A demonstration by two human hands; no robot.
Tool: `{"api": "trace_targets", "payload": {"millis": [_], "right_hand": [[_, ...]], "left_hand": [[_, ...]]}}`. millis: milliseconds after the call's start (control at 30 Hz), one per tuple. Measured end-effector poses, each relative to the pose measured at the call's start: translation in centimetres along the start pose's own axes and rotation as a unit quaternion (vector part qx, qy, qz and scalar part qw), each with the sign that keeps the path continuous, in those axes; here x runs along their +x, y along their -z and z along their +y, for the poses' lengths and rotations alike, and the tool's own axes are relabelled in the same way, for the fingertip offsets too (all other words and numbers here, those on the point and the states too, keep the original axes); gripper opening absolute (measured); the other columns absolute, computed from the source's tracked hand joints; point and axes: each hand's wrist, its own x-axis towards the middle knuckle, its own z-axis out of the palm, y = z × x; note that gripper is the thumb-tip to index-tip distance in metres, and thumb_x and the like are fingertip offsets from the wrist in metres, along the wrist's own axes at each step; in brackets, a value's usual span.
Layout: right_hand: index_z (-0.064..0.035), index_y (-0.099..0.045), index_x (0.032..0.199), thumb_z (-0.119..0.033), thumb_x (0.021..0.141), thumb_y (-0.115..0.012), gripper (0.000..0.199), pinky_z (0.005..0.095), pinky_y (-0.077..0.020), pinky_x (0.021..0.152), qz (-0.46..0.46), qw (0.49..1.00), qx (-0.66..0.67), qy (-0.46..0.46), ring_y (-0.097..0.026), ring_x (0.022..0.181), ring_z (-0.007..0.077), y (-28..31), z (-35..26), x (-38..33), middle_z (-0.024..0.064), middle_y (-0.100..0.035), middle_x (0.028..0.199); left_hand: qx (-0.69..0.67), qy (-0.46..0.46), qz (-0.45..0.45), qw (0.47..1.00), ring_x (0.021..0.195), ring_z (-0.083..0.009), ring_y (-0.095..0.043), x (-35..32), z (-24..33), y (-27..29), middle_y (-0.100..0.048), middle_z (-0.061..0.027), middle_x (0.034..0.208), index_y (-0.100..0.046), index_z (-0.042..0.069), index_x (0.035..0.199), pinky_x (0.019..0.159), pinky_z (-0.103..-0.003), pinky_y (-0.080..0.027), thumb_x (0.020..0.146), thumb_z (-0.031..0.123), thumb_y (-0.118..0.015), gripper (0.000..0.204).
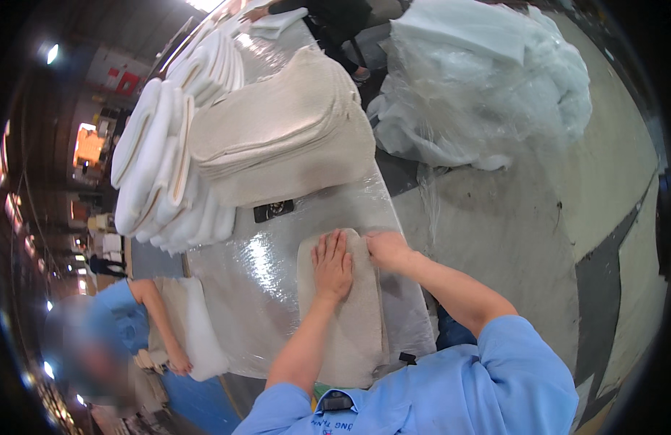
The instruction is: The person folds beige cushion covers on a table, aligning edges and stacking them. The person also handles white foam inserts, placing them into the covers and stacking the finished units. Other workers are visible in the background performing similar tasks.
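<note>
Head view: fabric stack and black object lie beyond beige cloth.

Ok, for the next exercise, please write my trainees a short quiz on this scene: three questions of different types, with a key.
1. True or false: the camera wearer's left hand lies flat on the beige piece.
2. Which lies on the table by the near edge of the beige stack? a) red cup b) small black object c) yellow ruler
3. Complete: the large white bundle at upper right is covered in clear ____.

Key: 1 true; 2 b; 3 plastic.
</note>
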Motion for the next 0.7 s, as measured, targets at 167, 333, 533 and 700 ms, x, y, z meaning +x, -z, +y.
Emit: {"api": "trace_targets", "payload": {"millis": [167,333,533,700], "right_hand": [[-0.0084,-0.07,0.099,-0.036,0.105,-0.057,0.031,0.0548,-0.0553,0.082,-0.11,0.992,0.052,0.019,-0.07,0.096,0.0421,0.5,1.4,-8.3,0.0169,-0.073,0.098],[-0.007,-0.069,0.085,-0.041,0.106,-0.057,0.042,0.0548,-0.053,0.074,-0.083,0.985,0.142,-0.046,-0.069,0.083,0.0424,0.8,3.8,-17.8,0.0187,-0.071,0.086],[-0.0043,-0.069,0.084,-0.035,0.106,-0.062,0.038,0.0429,-0.0502,0.066,0.105,0.928,0.298,-0.195,-0.063,0.066,0.0297,4.1,3.8,-11.3,0.0148,-0.069,0.075],[-0.0057,-0.073,0.107,-0.018,0.11,-0.055,0.022,0.0301,-0.0485,0.063,0.191,0.863,0.434,-0.174,-0.059,0.07,0.0096,5.8,1.9,-9.0,0.0019,-0.071,0.082]], "left_hand": [[-0.004,0.015,-0.003,1.0,0.162,-0.0361,-0.025,-0.9,-0.6,-0.5,-0.037,-0.006,0.173,-0.041,0.016,0.166,0.131,-0.057,-0.011,0.108,0.031,-0.045,0.06],[0.0,0.013,0.0,1.0,0.162,-0.0412,-0.022,-0.9,-0.3,-0.9,-0.034,-0.0066,0.175,-0.04,0.016,0.167,0.131,-0.06,-0.008,0.106,0.034,-0.049,0.064],[0.075,-0.098,-0.095,0.988,0.16,-0.0496,-0.021,-3.9,3.5,-1.0,-0.026,-0.0096,0.178,-0.034,0.013,0.168,0.13,-0.063,-0.013,0.105,0.034,-0.055,0.07],[0.079,-0.114,-0.096,0.986,0.162,-0.0473,-0.018,-4.3,4.3,-1.1,-0.023,-0.0095,0.179,-0.036,0.013,0.168,0.131,-0.06,-0.016,0.104,0.03,-0.058,0.069]]}}
